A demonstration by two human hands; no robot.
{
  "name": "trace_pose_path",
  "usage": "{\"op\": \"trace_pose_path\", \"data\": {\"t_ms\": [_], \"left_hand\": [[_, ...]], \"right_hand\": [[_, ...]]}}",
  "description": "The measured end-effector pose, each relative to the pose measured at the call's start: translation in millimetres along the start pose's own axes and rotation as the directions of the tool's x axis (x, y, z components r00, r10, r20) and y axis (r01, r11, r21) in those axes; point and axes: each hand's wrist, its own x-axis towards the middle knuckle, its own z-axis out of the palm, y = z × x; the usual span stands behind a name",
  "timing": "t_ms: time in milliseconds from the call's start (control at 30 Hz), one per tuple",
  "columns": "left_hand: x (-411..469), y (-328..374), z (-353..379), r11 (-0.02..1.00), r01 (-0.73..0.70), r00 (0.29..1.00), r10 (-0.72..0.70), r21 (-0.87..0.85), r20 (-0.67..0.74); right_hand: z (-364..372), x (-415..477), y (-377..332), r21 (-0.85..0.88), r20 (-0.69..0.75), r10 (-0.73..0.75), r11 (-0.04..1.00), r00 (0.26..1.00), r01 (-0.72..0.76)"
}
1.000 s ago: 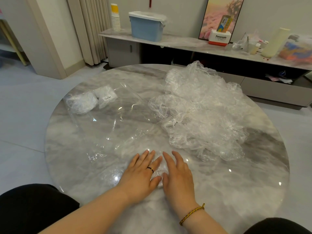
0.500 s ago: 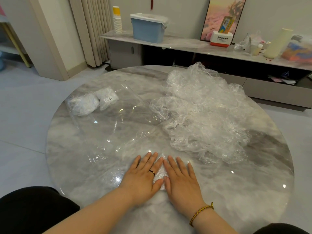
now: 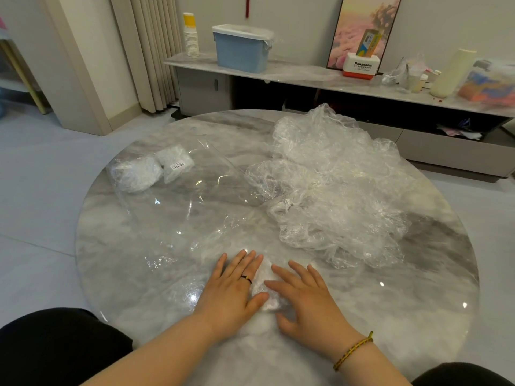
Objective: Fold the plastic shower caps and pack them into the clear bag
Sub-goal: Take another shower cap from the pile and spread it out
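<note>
A small folded shower cap [image 3: 264,285] lies flat on the round marble table [image 3: 418,302], near its front edge. My left hand [image 3: 237,285] presses on its left side with straight fingers. My right hand [image 3: 309,296] lies flat on its right side, fingers spread. A big heap of loose crumpled shower caps [image 3: 328,190] fills the right half of the table. The clear bag [image 3: 172,196] lies spread across the left half, with folded caps [image 3: 139,174] bunched at its far left end.
Behind the table runs a low marble cabinet [image 3: 306,76] carrying a blue bin [image 3: 241,48], a stack of paper cups [image 3: 191,34], a Panasonic box [image 3: 361,65] and other items. Curtains [image 3: 147,51] hang at the back left. Grey floor surrounds the table.
My right hand has slid a little to the right and turned, so more of the folded cap shows between my hands. My left hand stays pressed in place.
</note>
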Motion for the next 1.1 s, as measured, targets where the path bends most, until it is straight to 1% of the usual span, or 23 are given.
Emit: {"op": "trace_pose_path", "data": {"t_ms": [33,67,100,133,200,267,300,367,400,467,500,533,567,600,633,667,733,800,900,967,1000,1100], "left_hand": [[1.9,-2.2,5.3,0.998,-0.057,0.993,0.055,-0.023,-0.103],[1.1,-3.5,6.7,0.997,-0.044,0.995,0.037,-0.068,-0.093],[-0.4,-3.2,2.0,0.995,-0.022,0.998,0.017,-0.093,-0.052],[0.8,-4.2,-1.2,0.996,-0.038,0.998,0.033,-0.081,-0.061],[-2.2,-7.9,-13.8,0.994,-0.065,0.993,0.056,-0.092,-0.101],[-6.8,-14.9,-29.3,0.984,-0.127,0.972,0.099,-0.124,-0.212],[-7.2,-20.3,-36.1,0.978,-0.183,0.939,0.144,-0.098,-0.311],[-7.8,-36.2,-46.6,0.974,-0.227,0.837,0.191,-0.007,-0.513],[-8.0,-44.5,-51.9,0.977,-0.215,0.811,0.181,0.005,-0.556],[-8.2,-61.4,-60.5,0.988,-0.151,0.811,0.135,0.019,-0.569],[-8.0,-66.3,-65.8,0.994,-0.11,0.813,0.095,0.01,-0.574],[-7.0,-69.1,-70.5,0.998,-0.057,0.838,0.029,-0.036,-0.546],[-6.3,-71.0,-74.9,0.994,-0.003,0.861,-0.054,-0.112,-0.506],[-4.7,-73.4,-77.4,0.982,0.053,0.881,-0.132,-0.181,-0.455],[-0.9,-77.6,-75.3,0.97,0.099,0.893,-0.185,-0.222,-0.41],[3.2,-81.6,-72.4,0.965,0.144,0.908,-0.217,-0.221,-0.359],[8.6,-85.1,-69.6,0.96,0.201,0.928,-0.25,-0.195,-0.276],[11.6,-84.0,-67.0,0.956,0.247,0.943,-0.275,-0.16,-0.188],[13.6,-81.3,-60.2,0.962,0.263,0.96,-0.268,-0.073,-0.084],[12.2,-78.9,-58.4,0.964,0.267,0.963,-0.267,-0.003,-0.027],[11.2,-77.1,-58.1,0.961,0.273,0.962,-0.273,0.029,-0.001],[8.0,-71.9,-57.3,0.952,0.284,0.955,-0.291,0.111,0.051]], "right_hand": [[1.8,1.0,-1.2,-0.026,-0.055,0.001,1.0,0.998,-0.002],[3.2,2.4,-2.0,-0.04,-0.081,0.011,0.999,0.997,-0.015],[4.3,4.8,-1.7,-0.048,-0.106,0.014,0.999,0.994,-0.019],[4.8,6.3,-1.2,-0.05,-0.131,0.023,0.998,0.991,-0.03],[8.5,7.6,0.3,-0.054,-0.221,0.017,0.998,0.975,-0.029],[11.5,12.3,1.8,-0.059,-0.281,0.008,0.998,0.96,-0.025],[13.5,14.0,2.6,-0.053,-0.319,0.005,0.998,0.948,-0.023],[14.0,16.8,2.8,-0.024,-0.406,0.001,1.0,0.914,-0.012],[13.1,17.2,2.4,0.002,-0.428,0.011,1.0,0.904,-0.011],[10.9,17.5,1.6,0.077,-0.448,0.041,0.997,0.893,-0.007],[10.1,17.6,1.5,0.128,-0.456,0.066,0.992,0.887,-0.008],[9.0,17.1,0.9,0.212,-0.453,0.113,0.977,0.884,-0.017],[5.9,16.7,-0.2,0.341,-0.432,0.184,0.939,0.883,-0.029],[0.7,16.2,-2.8,0.495,-0.39,0.278,0.867,0.878,-0.055],[-4.8,16.2,-5.1,0.641,-0.328,0.361,0.764,0.873,-0.076],[-11.6,16.0,-6.8,0.765,-0.267,0.428,0.639,0.864,-0.08],[-23.5,15.3,-6.1,0.904,-0.17,0.527,0.419,0.833,-0.081],[-33.5,16.1,-4.4,0.971,-0.094,0.59,0.232,0.802,-0.056],[-38.3,23.6,3.4,1.0,0.008,0.658,0.013,0.753,-0.022],[-42.7,30.1,6.1,0.996,0.077,0.672,-0.084,0.736,-0.028],[-44.2,34.4,7.1,0.992,0.099,0.663,-0.124,0.742,-0.021],[-54.7,53.7,2.5,0.975,0.147,0.602,-0.222,0.785,-0.012]]}}
